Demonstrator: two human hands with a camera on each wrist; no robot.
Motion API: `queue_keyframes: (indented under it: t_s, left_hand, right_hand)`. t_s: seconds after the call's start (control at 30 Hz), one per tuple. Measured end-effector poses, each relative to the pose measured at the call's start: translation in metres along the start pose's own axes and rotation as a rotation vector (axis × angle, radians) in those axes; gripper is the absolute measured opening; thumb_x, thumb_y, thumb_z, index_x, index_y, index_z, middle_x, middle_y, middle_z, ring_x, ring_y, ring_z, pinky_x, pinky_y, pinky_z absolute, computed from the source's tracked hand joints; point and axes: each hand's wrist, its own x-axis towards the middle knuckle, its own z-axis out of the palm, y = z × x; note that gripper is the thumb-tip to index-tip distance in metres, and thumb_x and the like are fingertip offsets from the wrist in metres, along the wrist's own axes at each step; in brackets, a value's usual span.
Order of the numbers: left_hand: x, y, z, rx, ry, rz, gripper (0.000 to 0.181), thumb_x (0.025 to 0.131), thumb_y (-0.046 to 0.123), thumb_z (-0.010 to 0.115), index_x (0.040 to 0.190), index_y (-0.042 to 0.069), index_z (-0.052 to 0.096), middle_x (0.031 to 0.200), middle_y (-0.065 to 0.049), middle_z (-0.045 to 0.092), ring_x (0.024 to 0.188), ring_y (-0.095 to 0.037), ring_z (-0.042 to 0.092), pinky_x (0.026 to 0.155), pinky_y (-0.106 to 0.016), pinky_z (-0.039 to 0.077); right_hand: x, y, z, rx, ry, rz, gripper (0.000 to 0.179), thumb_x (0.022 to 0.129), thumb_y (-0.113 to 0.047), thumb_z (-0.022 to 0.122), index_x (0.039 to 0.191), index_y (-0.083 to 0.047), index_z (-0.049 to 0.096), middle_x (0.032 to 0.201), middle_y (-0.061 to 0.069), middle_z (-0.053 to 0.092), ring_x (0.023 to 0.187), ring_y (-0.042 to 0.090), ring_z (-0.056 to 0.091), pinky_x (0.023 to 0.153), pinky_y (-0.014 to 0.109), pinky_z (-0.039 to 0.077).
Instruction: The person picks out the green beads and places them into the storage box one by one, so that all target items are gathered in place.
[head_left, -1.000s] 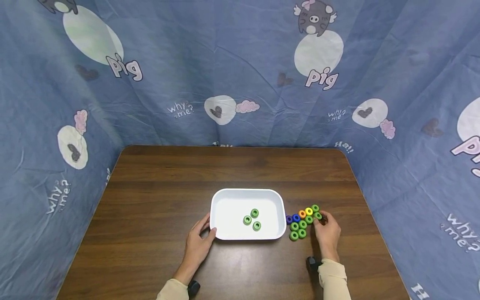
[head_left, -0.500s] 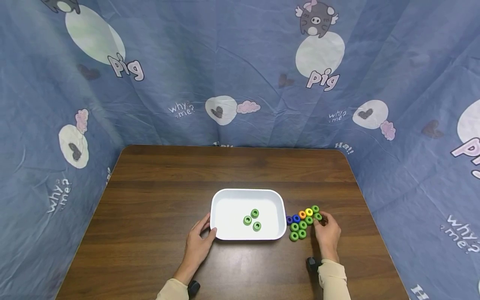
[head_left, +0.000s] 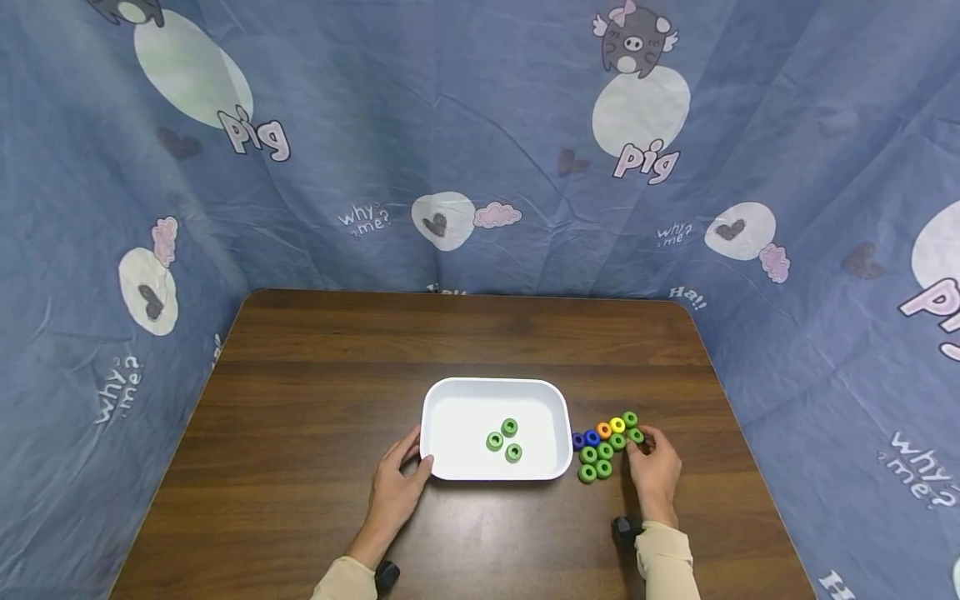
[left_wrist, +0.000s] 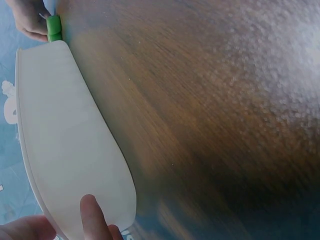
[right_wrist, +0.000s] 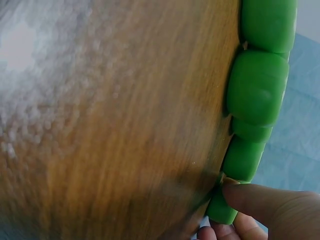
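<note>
A shallow white tray [head_left: 450, 408] stands mid-table with 3 green rings [head_left: 510, 427] lying flat inside it. My left hand [head_left: 397, 492] holds the tray's near left corner, thumb at the front and fingers along the left side. In the left wrist view, fingertips [left_wrist: 90, 207] lie against the tray's outer wall. To the right of the tray, my right hand [head_left: 656, 471] pinches a green ring [head_left: 636, 435] at the end of a cluster. Its thumb [right_wrist: 245, 195] presses the ring's near side in the right wrist view, with fingers curled behind.
Several more green rings [head_left: 605, 451] lie close together beside the tray. Along their far side run a yellow ring [head_left: 617, 425], an orange ring [head_left: 603, 430] and blue rings [head_left: 592, 437]. A printed blue cloth [head_left: 495, 150] hangs behind the brown wooden table [head_left: 337, 333].
Both hands, the tray and the rings keep their places. Only the head view has shifted very slightly.
</note>
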Motion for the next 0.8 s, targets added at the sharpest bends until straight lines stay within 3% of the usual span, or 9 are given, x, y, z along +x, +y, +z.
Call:
queue_keyframes:
  t_s: [0.8]
  left_hand:
    - [-0.0007, 0.0001, 0.0007, -0.001, 0.003, -0.006, 0.054, 0.091, 0.01, 0.069, 0.143, 0.008, 0.055, 0.137, -0.014, 0.064, 0.123, -0.03, 0.065, 0.112, -0.049, 0.044]
  right_hand:
    - [0.0002, -0.0012, -0.0035, 0.023, 0.059, -0.004, 0.033, 0.09, -0.01, 0.07, 0.12, 0.001, 0.066, 0.119, 0.028, 0.069, 0.11, 0.042, 0.065, 0.095, 0.054, 0.051]
